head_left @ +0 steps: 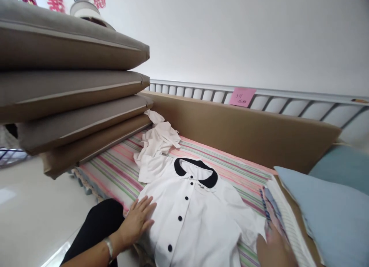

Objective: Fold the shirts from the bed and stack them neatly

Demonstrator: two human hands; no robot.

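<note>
A white short-sleeved shirt [196, 221] with a black collar and black buttons is spread front up on a striped cloth [115, 169]. My left hand [137, 221] lies flat on its left edge, fingers stretched out, with a bracelet at the wrist. Blurred by motion, my right hand [275, 249] is at the lower right, close to the shirt's right sleeve; whether it grips the sleeve cannot be made out. Beyond the left sleeve lies a crumpled white garment [160, 138].
Thick grey-brown cushions [72, 82] are stacked at the left. A brown board [230, 122] stands along the back by a white railing, with a pink note [242, 97] on it. Folded clothes [276, 211] and a light blue pillow [331, 213] are at the right.
</note>
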